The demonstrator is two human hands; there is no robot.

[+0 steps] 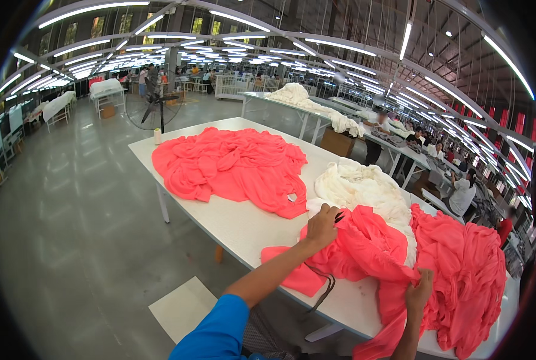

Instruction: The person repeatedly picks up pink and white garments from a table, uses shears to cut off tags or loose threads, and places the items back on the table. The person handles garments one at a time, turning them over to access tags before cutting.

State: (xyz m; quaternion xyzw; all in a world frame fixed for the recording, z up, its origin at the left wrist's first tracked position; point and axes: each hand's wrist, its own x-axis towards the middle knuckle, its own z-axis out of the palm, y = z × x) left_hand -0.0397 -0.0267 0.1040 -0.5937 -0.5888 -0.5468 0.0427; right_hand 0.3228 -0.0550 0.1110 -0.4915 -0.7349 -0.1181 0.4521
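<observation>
A coral-pink gathered fabric piece [362, 243] stretches between my two hands above the table. My left hand [323, 226] grips its far left end. Small dark pointed tips [339, 217] stick out beside those fingers; they look like a small cutting tool, mostly hidden by the hand. At the other end, my right hand [419, 288] pinches the fabric's edge, and a length of the cloth hangs over the table's near edge. Below my left forearm, a dark cord [325, 290] trails over a flat coral part [301, 274]. Cream-white fabric [362, 186] is bunched just behind the held piece.
A large coral fabric pile [232, 166] covers the white table's [250, 227] far left, beside a thread cone [157, 136]. Another coral heap [461, 274] lies right. A pedestal fan [155, 101] stands beyond; a pale board [184, 310] is low at left. People work at tables on the right.
</observation>
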